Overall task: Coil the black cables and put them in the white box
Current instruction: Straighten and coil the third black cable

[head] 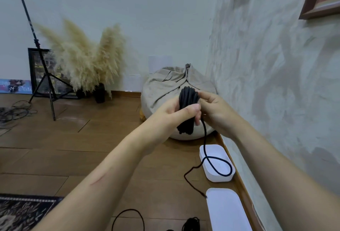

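My left hand (pixel 177 113) grips a folded bundle of black cable (pixel 187 100) around its middle, held up in front of me. My right hand (pixel 214 110) pinches the bundle's right side near the top. The cable's loose tail (pixel 204 138) hangs down from the bundle, loops over the open white box (pixel 204 150) on the floor by the wall, and trails across the wood. More black cable (pixel 128 214) lies on the floor at the bottom, with another coiled bundle (pixel 191 223) beside it.
A white lid (pixel 228 210) lies near the wall, in front of the box. A beige beanbag (pixel 165 87) sits in the corner behind my hands. Pampas grass in dark vases (pixel 82 61), a tripod stand (pixel 44 76) and a patterned rug (pixel 20 212) are to the left.
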A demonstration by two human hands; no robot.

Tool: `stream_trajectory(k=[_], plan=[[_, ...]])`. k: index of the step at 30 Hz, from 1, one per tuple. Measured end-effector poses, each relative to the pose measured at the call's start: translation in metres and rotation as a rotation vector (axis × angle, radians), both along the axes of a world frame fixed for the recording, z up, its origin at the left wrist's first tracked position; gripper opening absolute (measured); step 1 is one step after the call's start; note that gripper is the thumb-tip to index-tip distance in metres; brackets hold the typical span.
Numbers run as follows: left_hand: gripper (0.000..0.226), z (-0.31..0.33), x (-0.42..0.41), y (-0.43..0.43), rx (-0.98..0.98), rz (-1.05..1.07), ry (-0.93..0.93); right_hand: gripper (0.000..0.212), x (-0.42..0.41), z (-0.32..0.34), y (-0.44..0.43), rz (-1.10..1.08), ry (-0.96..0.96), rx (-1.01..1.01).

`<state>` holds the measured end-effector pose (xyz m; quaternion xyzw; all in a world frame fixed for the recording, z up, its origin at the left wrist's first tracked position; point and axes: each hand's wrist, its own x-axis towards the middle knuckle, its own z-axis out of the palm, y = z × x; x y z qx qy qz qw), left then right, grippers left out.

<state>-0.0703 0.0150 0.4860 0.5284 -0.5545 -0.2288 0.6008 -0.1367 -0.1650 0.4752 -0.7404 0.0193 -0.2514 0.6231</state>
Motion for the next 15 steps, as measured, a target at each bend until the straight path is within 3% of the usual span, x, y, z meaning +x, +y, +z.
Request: stream_trajectory(k=[3, 6, 10, 15], plan=[[0.020, 0.000, 0.006, -0.006, -0.066, 0.069, 0.080, 0.014, 0.013, -0.026, 0.011, -0.043, 0.093, -0.089], [0.019, -0.001, 0.020, -0.017, -0.118, 0.322, 0.145, 0.025, 0.023, -0.041, 0.036, 0.006, 0.241, -0.286], [0.055, -0.025, 0.061, -0.023, -0.023, 0.712, -0.078, 0.023, 0.029, -0.026, 0.056, 0.055, 0.331, -0.490], [0.061, -0.050, 0.088, -0.018, 0.200, 0.779, -0.190, 0.025, 0.014, -0.006, 0.043, 0.043, 0.396, -0.599]])
